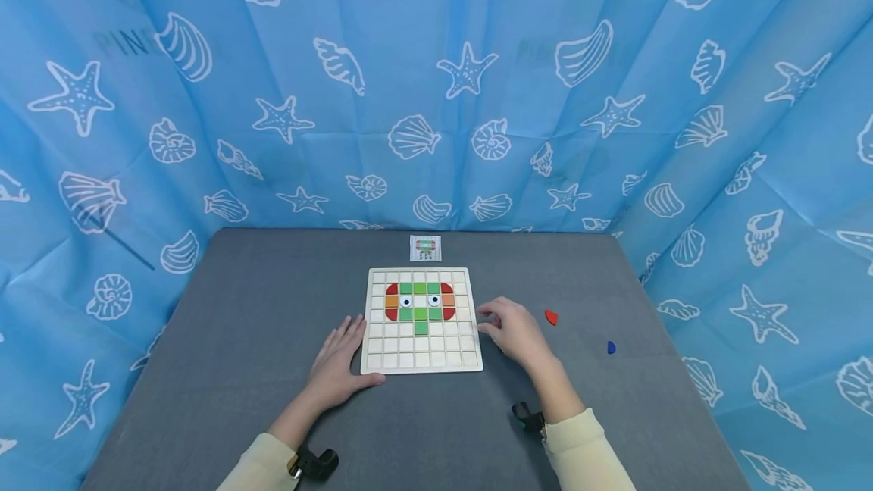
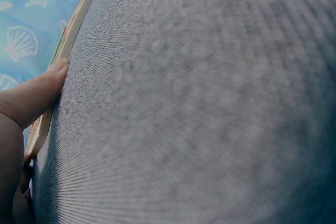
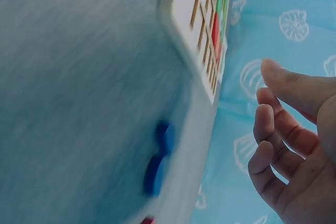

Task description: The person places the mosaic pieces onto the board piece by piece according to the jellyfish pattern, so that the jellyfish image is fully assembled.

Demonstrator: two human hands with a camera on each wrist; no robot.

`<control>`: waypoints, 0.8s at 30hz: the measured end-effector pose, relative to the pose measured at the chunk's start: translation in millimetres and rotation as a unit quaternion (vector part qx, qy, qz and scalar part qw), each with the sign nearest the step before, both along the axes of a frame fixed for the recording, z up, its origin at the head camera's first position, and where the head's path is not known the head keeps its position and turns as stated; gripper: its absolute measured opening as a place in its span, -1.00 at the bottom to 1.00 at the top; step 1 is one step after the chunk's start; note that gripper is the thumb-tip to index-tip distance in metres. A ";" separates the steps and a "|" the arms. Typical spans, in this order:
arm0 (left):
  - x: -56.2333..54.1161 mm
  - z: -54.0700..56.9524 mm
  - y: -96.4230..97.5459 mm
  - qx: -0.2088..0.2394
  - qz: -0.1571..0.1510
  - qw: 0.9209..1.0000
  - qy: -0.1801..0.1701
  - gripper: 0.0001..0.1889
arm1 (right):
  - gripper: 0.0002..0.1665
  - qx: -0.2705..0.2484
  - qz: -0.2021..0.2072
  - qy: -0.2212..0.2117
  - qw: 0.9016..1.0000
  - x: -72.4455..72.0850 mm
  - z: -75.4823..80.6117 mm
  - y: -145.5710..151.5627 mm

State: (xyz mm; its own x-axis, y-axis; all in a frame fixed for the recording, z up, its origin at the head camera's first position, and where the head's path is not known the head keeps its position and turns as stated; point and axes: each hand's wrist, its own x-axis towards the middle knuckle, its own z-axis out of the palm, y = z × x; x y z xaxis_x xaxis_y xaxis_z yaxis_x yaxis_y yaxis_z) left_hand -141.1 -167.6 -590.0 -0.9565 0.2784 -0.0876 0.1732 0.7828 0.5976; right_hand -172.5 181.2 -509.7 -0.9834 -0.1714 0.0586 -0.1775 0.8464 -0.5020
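A white gridded board [image 1: 423, 361] lies in the middle of the table, bearing green, red and orange pieces and two eye pieces [image 1: 434, 300]. At its lower left corner rests my left hand [image 1: 336, 366], thumb against the near edge and straight fingers beside the left edge. In the left wrist view the thumb [image 2: 37, 95] touches the board's rim. My right hand [image 1: 516, 332] hovers just beyond the board's right edge. Its fingers [image 3: 286, 129] are loosely curled, with nothing visible between them.
Right of the right hand lie a red wedge-shaped piece [image 1: 552, 317] and a blue half-round piece [image 1: 611, 348]. Two blue pieces [image 3: 155, 174] show in the right wrist view. A small picture card [image 1: 426, 248] lies behind the board. A blue shell-print curtain [image 1: 436, 97] hangs behind the grey table.
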 end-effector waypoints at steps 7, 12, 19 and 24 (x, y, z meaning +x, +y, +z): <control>0.4 0.6 0.1 -0.004 -0.003 1.000 -0.002 0.25 | -0.68 0.007 -0.022 0.005 1.000 13.0 -7.0 28.1; 1.1 1.9 -0.6 -0.003 -0.001 1.000 -0.003 0.25 | -0.66 0.001 -0.036 -0.016 0.999 22.3 -10.4 45.4; -0.3 0.6 0.1 -0.008 -0.006 1.000 -0.004 0.24 | -0.63 0.016 -0.058 -0.064 0.996 34.4 -16.2 69.8; -0.9 -0.5 0.4 -0.008 -0.003 1.000 -0.007 0.25 | -0.66 0.022 -0.071 -0.092 0.993 35.7 -18.1 77.3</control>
State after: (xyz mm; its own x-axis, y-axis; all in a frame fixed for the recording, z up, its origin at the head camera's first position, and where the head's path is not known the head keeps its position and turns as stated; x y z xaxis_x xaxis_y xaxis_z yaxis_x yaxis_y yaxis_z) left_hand -142.0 -167.2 -590.5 -0.9533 0.2835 -0.1044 0.1708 0.7907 0.5879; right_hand -136.9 258.5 -527.8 -0.9911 -0.0288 -0.1296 0.0368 0.8784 -0.4766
